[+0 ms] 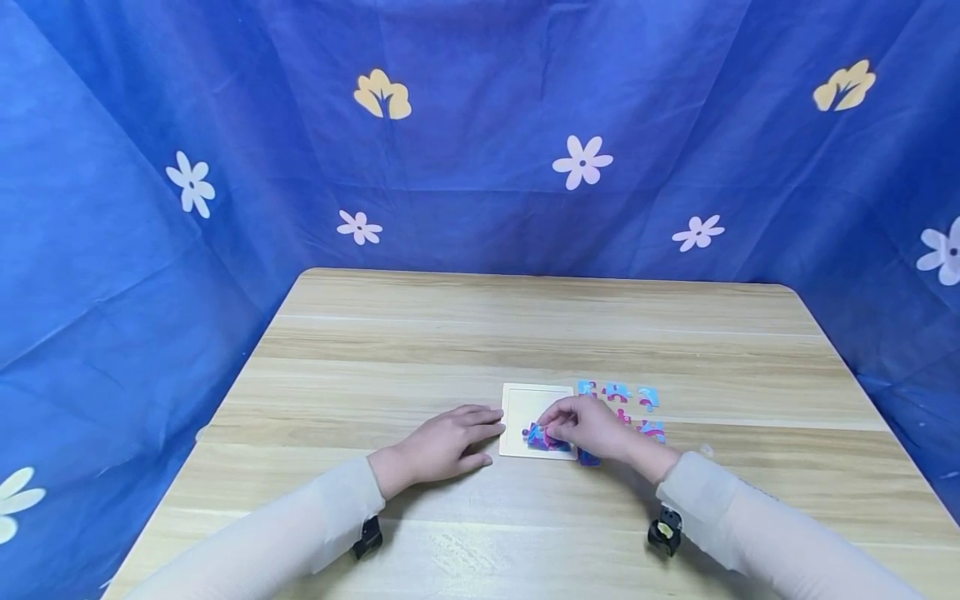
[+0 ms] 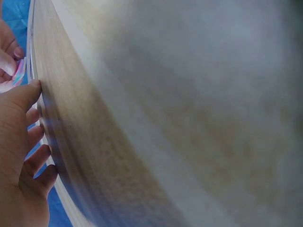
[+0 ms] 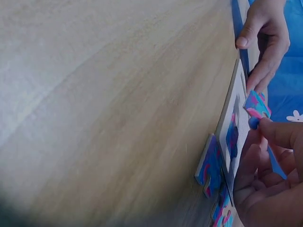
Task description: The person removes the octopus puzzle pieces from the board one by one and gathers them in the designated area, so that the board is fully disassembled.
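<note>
My right hand (image 1: 588,427) pinches a blue and pink jigsaw piece (image 3: 256,105) between thumb and fingers, raised over a pale puzzle tray (image 1: 516,407). Inside the tray's lower right part lies another jigsaw piece (image 3: 232,136), partly covered by the held one in the head view. My left hand (image 1: 459,442) rests on the table with its fingers stretched out, fingertips right at the tray's left edge. In the left wrist view the left thumb (image 2: 29,94) and fingers extend, holding nothing.
Several loose jigsaw pieces (image 1: 651,430) lie on the wooden table (image 1: 375,333) right of the tray, some hidden beneath the right hand. One loose piece (image 3: 209,163) sits close against the tray's near right corner. A blue flowered cloth (image 1: 480,192) hangs behind the table.
</note>
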Tool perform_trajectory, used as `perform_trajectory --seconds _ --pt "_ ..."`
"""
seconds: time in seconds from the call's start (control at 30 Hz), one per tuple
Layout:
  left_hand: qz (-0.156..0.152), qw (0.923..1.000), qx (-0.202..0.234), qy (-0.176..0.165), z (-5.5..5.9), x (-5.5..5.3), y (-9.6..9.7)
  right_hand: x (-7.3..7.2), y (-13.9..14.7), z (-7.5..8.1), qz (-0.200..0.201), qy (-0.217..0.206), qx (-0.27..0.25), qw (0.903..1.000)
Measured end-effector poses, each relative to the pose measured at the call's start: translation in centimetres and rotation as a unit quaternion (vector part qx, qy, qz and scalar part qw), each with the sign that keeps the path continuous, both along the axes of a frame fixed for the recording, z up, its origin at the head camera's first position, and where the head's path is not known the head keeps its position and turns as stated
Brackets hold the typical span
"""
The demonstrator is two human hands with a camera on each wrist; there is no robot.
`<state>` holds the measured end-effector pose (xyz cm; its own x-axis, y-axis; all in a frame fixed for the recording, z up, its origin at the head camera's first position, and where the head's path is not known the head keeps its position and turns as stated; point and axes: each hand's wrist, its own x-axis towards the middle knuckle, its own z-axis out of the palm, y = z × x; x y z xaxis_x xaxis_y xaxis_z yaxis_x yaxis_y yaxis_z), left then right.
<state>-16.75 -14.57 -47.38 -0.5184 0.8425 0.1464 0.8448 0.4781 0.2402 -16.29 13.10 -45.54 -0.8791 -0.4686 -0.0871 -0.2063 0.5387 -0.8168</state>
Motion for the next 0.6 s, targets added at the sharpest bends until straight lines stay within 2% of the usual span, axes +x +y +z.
perform_trajectory --seconds 0.6 --pt "0.007 0.9999 -0.007 -0.001 -0.1 0.2 0.1 0.2 3.8 0.2 -0.005 -0.016 -0.026 0.9995"
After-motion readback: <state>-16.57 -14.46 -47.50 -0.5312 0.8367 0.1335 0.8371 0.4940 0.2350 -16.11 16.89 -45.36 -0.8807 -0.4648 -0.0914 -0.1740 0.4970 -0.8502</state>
